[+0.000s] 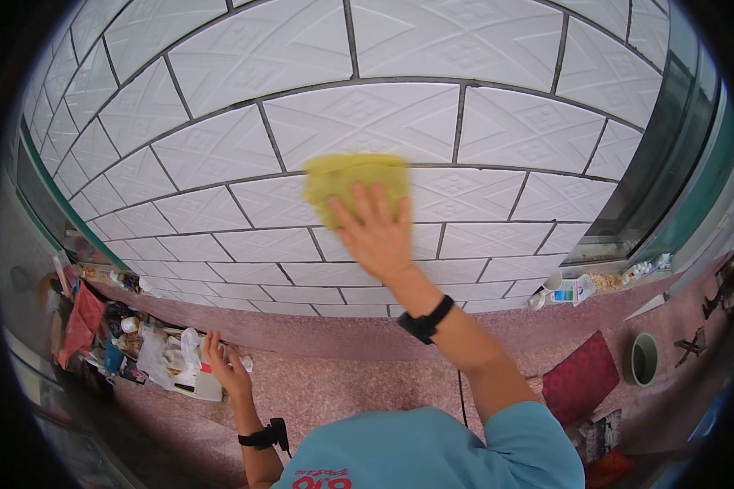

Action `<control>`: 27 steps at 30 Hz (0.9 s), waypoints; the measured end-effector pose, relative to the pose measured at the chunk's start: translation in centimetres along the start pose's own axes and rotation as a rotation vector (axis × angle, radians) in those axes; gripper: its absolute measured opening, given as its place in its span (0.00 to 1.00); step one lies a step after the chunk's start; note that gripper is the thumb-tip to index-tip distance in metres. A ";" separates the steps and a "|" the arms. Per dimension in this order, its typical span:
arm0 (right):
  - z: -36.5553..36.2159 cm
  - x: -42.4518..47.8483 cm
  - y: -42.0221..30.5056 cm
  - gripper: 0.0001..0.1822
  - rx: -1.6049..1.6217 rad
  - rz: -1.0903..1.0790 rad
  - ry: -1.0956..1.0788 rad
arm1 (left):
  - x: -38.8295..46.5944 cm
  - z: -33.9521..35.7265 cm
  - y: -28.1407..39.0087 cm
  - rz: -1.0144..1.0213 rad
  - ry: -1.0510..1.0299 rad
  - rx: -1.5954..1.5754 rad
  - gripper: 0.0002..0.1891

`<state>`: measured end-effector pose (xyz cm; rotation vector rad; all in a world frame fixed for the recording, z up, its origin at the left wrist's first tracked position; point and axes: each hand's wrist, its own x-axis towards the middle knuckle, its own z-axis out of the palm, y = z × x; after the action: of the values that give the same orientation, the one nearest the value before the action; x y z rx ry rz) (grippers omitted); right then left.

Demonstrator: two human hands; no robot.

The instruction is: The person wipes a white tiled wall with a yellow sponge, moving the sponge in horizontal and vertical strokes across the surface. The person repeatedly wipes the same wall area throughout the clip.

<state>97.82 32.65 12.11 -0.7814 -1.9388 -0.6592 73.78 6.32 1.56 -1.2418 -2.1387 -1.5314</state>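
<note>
My right hand [376, 235] lies flat with fingers spread on a yellow cleaning cloth [355, 166]. It holds the cloth against a wall of white embossed tiles [367, 119] with dark grout lines. Hand and cloth are slightly blurred, and the palm side is hidden. Lower and to the left, my left hand [227, 370] hangs in the air with its fingers apart and nothing in it. Behind it in the picture is a white box [205, 388] on the floor, holding plastic bags and small items; I cannot tell whether they touch.
Windows flank the wall, with a green frame [700, 183] at right. Bottles and a cup [552, 282] stand on the right ledge. On the speckled floor [342, 382] are clutter at left, a red patterned mat [581, 379] and a round bucket [642, 360]. A cable [462, 397] hangs near my body.
</note>
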 end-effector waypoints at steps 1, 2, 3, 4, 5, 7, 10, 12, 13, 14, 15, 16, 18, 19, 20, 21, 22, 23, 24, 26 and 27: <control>0.6 0.4 -1.2 0.32 0.007 -0.069 -0.017 | 0.0 -0.1 -0.3 -0.002 -0.003 0.004 0.21; 1.2 0.4 -2.2 0.31 0.023 -0.134 -0.035 | 0.1 -0.1 -0.7 -0.004 -0.007 0.008 0.21; 1.9 0.1 -3.0 0.31 0.041 -0.198 -0.052 | 0.2 -0.3 -1.0 -0.004 -0.009 0.012 0.21; 1.9 -0.1 -3.3 0.30 0.052 -0.239 -0.065 | 0.2 -0.3 -1.3 0.000 -0.005 0.015 0.20; 2.0 -0.2 -3.6 0.30 0.065 -0.280 -0.079 | 0.3 -0.3 -1.5 0.003 0.002 0.023 0.20; 1.3 -0.5 -3.4 0.29 0.084 -0.322 -0.099 | 0.3 -0.2 -1.9 0.006 0.017 0.043 0.20; 0.0 -1.8 -1.0 0.28 0.126 -0.252 -0.144 | 0.0 0.6 -1.2 0.044 0.000 0.019 0.20; -1.5 -3.1 2.0 0.29 0.085 -0.159 -0.154 | -0.2 1.3 -0.6 0.058 -0.005 0.003 0.20; -2.4 -3.8 4.1 0.30 0.049 -0.104 -0.154 | -0.3 1.6 -0.2 0.061 -0.005 -0.001 0.20; -3.2 -4.6 6.5 0.31 -0.037 -0.047 -0.084 | -0.2 2.1 0.2 0.067 -0.008 -0.008 0.20; -3.8 -5.5 8.9 0.32 -0.115 0.009 -0.015 | -0.3 2.4 0.4 0.079 -0.006 -0.008 0.20; -4.6 -6.5 11.6 0.33 -0.176 0.065 0.039 | -0.3 2.7 0.6 0.091 -0.006 -0.012 0.20; -6.2 -8.3 16.6 0.33 -0.259 0.196 0.116 | -0.6 3.2 1.1 0.104 -0.011 -0.011 0.20; -7.0 -9.0 18.7 0.33 -0.281 0.270 0.142 | -0.8 3.3 1.3 0.105 -0.011 -0.007 0.20; -8.0 -9.7 20.9 0.32 -0.288 0.327 0.170 | -0.6 3.6 1.5 0.110 -0.015 -0.008 0.20; -8.7 -10.2 22.5 0.32 -0.281 0.379 0.201 | -0.8 3.4 1.8 0.106 -0.020 -0.005 0.20; -9.7 -10.6 23.7 0.31 -0.284 0.423 0.212 | -0.9 3.4 2.1 0.102 -0.028 -0.002 0.21; -10.3 -10.9 24.5 0.31 -0.285 0.466 0.222 | -1.0 3.2 2.4 0.097 -0.035 0.001 0.21; -11.0 -11.4 25.2 0.31 -0.249 0.528 0.263 | -0.7 3.5 2.9 0.096 -0.043 -0.008 0.21; -11.0 -12.0 25.5 0.31 -0.150 0.645 0.339 | -0.8 2.9 3.5 0.079 -0.043 -0.007 0.21; -10.7 -12.1 25.1 0.31 -0.148 0.660 0.351 | -0.9 2.5 3.4 0.073 -0.038 0.001 0.21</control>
<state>126.99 38.38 9.33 -1.2289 -1.2182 -0.4875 77.57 8.32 2.19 -1.3439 -2.0918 -1.4885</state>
